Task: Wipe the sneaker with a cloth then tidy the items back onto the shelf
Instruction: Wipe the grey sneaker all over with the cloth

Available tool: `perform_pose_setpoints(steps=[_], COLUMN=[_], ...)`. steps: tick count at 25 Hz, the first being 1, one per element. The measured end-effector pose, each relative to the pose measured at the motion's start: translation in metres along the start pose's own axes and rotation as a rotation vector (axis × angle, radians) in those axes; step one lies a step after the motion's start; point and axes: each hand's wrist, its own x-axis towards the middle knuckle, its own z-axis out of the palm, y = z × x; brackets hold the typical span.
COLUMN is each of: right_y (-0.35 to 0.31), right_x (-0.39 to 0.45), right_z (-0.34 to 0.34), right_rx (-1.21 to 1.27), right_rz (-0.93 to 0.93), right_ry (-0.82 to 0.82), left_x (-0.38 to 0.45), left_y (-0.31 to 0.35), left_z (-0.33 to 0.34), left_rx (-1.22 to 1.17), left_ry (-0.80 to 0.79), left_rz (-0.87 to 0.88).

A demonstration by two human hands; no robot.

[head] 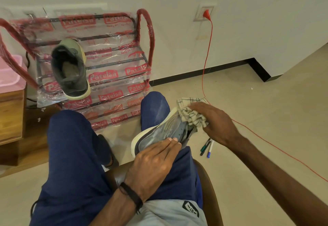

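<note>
A grey sneaker [165, 131] with a pale sole lies on its side across my right thigh. My left hand [152, 161] presses on its near side with straight fingers. My right hand [213, 121] grips a bunched white checked cloth [191, 113] against the sneaker's opening. A second grey sneaker [71, 69] with a cream sole stands on a rack bar of the shelf [113, 66], a red metal shoe rack still wrapped in printed plastic, against the wall ahead of my knees.
I sit on a brown chair [207, 181]. Three marker pens [206, 147] lie on the floor to the right. A red cable [205, 62] runs from a wall socket across the floor. A wooden cabinet [10, 117] with a pink tub [8, 73] stands at left.
</note>
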Motion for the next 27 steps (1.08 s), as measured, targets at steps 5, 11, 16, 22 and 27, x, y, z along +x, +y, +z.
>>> perform_pose_setpoints(steps=[5,11,16,22,27], right_y=[-0.032,0.002,-0.029,-0.016,-0.010], right_x=[-0.014,-0.014,-0.022,-0.023,-0.017], right_z=[0.013,0.001,0.017,0.006,0.002], right_rx=[0.075,-0.008,0.094,-0.066,0.016], right_rz=[-0.037,0.060,0.023,-0.122,0.084], right_ry=[0.007,0.072,0.101,0.021,0.113], left_x=[-0.005,-0.001,-0.007,-0.007,-0.005], left_y=[0.003,0.004,0.002,0.003,0.006], left_z=[-0.001,0.000,0.000,-0.002,0.003], left_rx=[-0.022,0.000,-0.031,-0.030,-0.027], left_ry=[0.006,0.012,0.013,0.021,0.014], left_rz=[-0.021,0.038,0.000,0.001,0.006])
